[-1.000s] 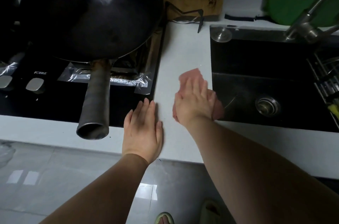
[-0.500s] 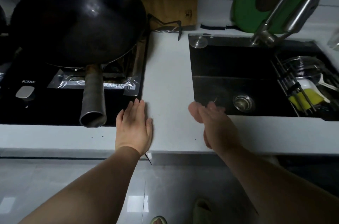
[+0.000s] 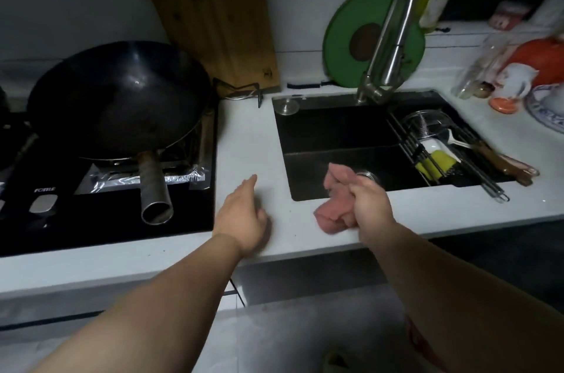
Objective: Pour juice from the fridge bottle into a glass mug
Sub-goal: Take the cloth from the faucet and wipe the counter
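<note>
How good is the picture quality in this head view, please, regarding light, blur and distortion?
Head view: dim overall; the wok shows small glare spots; the left hand and the right hand gripping a pink cloth are motion-blurred; wide-angle distortion bends the counter edge.

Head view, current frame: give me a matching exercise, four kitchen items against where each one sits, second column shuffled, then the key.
Column one:
1. wok
2. pink cloth
3. yellow sponge
4. wooden cutting board

Column two:
A. in the wire rack across the sink's right side
B. leaning against the back wall
C. on the stove, handle toward the camera
D. gripped in the right hand at the sink's front edge

Pairs: 1-C, 2-D, 3-A, 4-B
</note>
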`<state>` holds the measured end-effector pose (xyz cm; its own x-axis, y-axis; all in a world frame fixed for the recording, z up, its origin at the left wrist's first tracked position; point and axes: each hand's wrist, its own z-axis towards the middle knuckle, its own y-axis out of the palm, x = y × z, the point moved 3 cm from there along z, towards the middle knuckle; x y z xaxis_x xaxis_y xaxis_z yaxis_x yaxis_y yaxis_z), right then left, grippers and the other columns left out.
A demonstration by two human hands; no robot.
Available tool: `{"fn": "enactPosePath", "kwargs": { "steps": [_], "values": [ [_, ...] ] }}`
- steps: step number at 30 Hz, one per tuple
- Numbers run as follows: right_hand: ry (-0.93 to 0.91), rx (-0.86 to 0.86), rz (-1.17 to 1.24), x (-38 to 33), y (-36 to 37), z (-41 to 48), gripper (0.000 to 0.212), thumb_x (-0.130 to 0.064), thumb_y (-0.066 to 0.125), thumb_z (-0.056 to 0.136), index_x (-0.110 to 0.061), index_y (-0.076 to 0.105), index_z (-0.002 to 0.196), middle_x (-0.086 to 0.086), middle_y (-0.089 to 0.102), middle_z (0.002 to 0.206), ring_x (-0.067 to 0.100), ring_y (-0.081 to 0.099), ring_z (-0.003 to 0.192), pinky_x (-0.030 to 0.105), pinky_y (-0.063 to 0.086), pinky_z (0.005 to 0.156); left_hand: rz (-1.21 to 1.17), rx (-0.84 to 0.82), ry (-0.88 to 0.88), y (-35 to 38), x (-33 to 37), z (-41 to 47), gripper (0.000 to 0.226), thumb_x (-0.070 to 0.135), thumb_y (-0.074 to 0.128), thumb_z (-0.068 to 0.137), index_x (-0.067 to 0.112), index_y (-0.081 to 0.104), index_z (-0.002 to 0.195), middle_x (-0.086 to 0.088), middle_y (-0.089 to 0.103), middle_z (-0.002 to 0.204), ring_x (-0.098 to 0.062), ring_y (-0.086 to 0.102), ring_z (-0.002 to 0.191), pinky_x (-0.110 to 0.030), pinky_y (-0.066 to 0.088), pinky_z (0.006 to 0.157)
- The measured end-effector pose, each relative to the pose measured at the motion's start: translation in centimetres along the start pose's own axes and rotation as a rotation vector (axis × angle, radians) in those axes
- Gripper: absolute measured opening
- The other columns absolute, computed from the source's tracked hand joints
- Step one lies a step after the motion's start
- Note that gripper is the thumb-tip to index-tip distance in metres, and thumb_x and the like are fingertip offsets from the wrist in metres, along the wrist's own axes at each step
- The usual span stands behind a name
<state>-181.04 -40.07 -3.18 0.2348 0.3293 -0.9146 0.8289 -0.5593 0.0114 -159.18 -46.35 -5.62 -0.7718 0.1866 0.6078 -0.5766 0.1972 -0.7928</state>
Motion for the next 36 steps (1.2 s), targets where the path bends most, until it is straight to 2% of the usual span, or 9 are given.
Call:
{"fn": "enactPosePath", "kwargs": {
  "steps": [4, 7, 13, 18, 20, 24, 27, 32, 36],
  "values": [
    [0.072, -0.105, 0.250, -3.1, 1.0, -1.7, 0.029, -0.027, 0.050, 0.096, -0.009, 0.066, 0.113, 0.018, 0.070, 0.109, 0.028, 0.068, 0.093, 0.039, 0.052, 0.082, -0.373, -0.038, -0.048, -3.1, 4.1, 1.3, 0.069, 0.017, 0.054, 0.090, 0.031, 0.021, 0.148, -0.007, 0.036, 0.150, -0.023, 0.038, 0.134, -0.034, 0.032, 0.109],
    [0.040, -0.223, 0.250, -5.5, 2.0, -2.8, 0.035, -0.044, 0.062, 0.089, -0.017, 0.069, 0.110, 0.011, 0.073, 0.106, 0.027, 0.068, 0.099, 0.044, 0.052, 0.090, -0.614, -0.142, -0.058, -5.3, 8.0, 1.7, 0.045, 0.031, 0.052, 0.096, 0.027, 0.041, 0.140, -0.001, 0.049, 0.137, -0.016, 0.046, 0.122, -0.027, 0.033, 0.099],
    [-0.111, -0.382, 0.313, -9.8, 2.2, -4.0, 0.027, -0.026, 0.047, 0.100, -0.015, 0.065, 0.117, 0.012, 0.071, 0.112, 0.025, 0.067, 0.106, 0.041, 0.049, 0.095, -0.752, -0.278, 0.078, -7.9, 14.6, 1.8, 0.023, 0.037, 0.052, 0.096, 0.019, 0.066, 0.093, 0.005, 0.069, 0.084, 0.000, 0.063, 0.070, -0.006, 0.043, 0.054],
    [-0.153, -0.380, 0.382, -11.7, 0.4, -3.9, 0.029, -0.020, 0.043, 0.100, -0.012, 0.065, 0.117, 0.014, 0.070, 0.113, 0.026, 0.067, 0.105, 0.042, 0.048, 0.095, -0.795, -0.150, 0.046, -9.1, 17.3, 2.8, 0.012, 0.022, 0.061, 0.093, 0.015, 0.062, 0.083, -0.002, 0.066, 0.081, -0.013, 0.059, 0.072, -0.016, 0.046, 0.054],
    [-0.155, -0.362, 0.368, -12.1, -0.3, -3.9, 0.027, -0.020, 0.045, 0.100, -0.013, 0.067, 0.112, 0.013, 0.071, 0.110, 0.024, 0.068, 0.101, 0.040, 0.048, 0.093, -0.750, -0.157, 0.092, -9.5, 18.2, 3.0, 0.005, 0.021, 0.062, 0.092, 0.016, 0.061, 0.093, -0.002, 0.065, 0.089, -0.010, 0.059, 0.076, -0.011, 0.045, 0.051],
    [-0.193, -0.386, 0.397, -13.8, -1.2, -4.2, 0.028, -0.019, 0.043, 0.101, -0.009, 0.066, 0.114, 0.012, 0.073, 0.103, 0.021, 0.070, 0.093, 0.037, 0.050, 0.087, -0.625, -0.272, 0.272, -10.0, 21.1, 2.9, 0.027, 0.015, 0.063, 0.091, 0.015, 0.062, 0.118, 0.000, 0.067, 0.105, -0.008, 0.064, 0.089, -0.013, 0.051, 0.066],
    [-0.266, -0.249, 0.145, -14.4, -1.5, -4.0, 0.021, -0.029, 0.051, 0.098, -0.017, 0.067, 0.104, 0.011, 0.074, 0.098, 0.022, 0.070, 0.090, 0.037, 0.053, 0.082, -0.597, -0.183, 0.271, -10.3, 22.7, 2.8, 0.020, 0.016, 0.060, 0.093, -0.002, 0.067, 0.098, -0.013, 0.069, 0.085, -0.016, 0.064, 0.070, -0.022, 0.054, 0.061],
    [-0.709, 0.391, -0.491, -15.8, -3.4, -4.6, 0.030, -0.057, 0.069, 0.073, -0.032, 0.054, 0.069, -0.009, 0.061, 0.071, 0.016, 0.060, 0.077, 0.035, 0.046, 0.075, -0.616, -0.103, 0.185, -9.8, 24.0, 3.6, 0.029, 0.020, 0.049, 0.097, -0.006, 0.061, 0.097, -0.014, 0.062, 0.073, -0.023, 0.055, 0.064, -0.027, 0.044, 0.052],
    [-0.637, 0.281, -0.628, -15.7, -2.7, -4.5, 0.030, -0.057, 0.065, 0.077, -0.028, 0.058, 0.070, -0.013, 0.059, 0.060, 0.014, 0.061, 0.074, 0.036, 0.045, 0.081, -0.552, -0.027, 0.221, -9.0, 25.0, 5.0, 0.028, 0.022, 0.053, 0.095, -0.003, 0.061, 0.085, -0.009, 0.064, 0.069, -0.019, 0.057, 0.062, -0.032, 0.048, 0.059]
  ]
}}
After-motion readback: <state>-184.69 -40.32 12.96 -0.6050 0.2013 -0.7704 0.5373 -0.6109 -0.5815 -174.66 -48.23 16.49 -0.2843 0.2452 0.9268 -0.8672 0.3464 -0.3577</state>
